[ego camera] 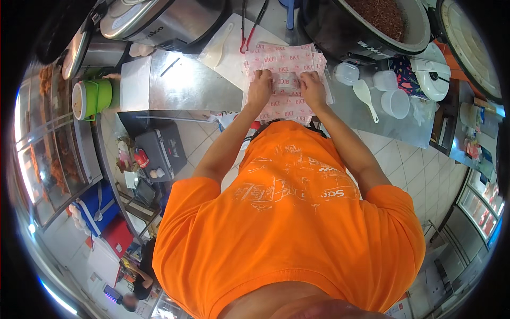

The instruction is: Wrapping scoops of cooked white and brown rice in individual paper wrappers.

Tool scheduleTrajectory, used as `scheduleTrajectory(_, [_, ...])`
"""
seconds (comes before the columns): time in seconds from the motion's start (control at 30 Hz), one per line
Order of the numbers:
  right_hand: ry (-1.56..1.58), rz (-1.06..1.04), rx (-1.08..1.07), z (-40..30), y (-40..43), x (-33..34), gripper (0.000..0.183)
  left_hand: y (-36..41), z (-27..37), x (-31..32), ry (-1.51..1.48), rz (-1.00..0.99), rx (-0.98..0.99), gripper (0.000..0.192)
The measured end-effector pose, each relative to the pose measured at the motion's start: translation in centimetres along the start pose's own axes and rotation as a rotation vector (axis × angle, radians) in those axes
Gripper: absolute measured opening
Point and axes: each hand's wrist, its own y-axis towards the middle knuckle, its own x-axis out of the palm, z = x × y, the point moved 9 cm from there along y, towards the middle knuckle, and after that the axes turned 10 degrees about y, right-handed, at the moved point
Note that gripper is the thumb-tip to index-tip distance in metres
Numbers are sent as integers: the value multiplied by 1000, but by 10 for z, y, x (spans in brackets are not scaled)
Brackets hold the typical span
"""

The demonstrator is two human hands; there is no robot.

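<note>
A small paper-wrapped packet (286,82) with red printing lies on a stack of matching printed wrapping sheets (279,58) in front of me. My left hand (260,89) has its fingers curled at the packet's left end. At the opposite end, my right hand (312,88) pinches the packet in the same way. What the packet contains is hidden by the paper. Beyond the stack lie red-handled tongs (244,46). A pale rice paddle (223,47) rests on a white sheet to the left of them.
A large open cooker (358,38) holding brown grains stands at the back right. Clear plastic tubs (395,104) and a white rice paddle (365,97) lie right on the steel counter (187,89). Left are a lidded cooker (159,30) and a green bucket (97,97). Another person (143,279) is behind, lower left.
</note>
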Motion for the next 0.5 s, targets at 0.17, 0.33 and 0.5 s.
scheduleTrajectory(0.17, [-340, -158, -214, -53, -6, -14, 23, -21, 31, -25, 262, 111, 362, 19])
scheduleTrajectory(0.33, [-405, -179, -349, -50, -27, -7, 26, -40, 50, -35, 435, 126, 687, 21])
scheduleTrajectory(0.5, [41, -644, 234, 12, 6, 12, 21, -6, 15, -6, 142, -258, 575, 18])
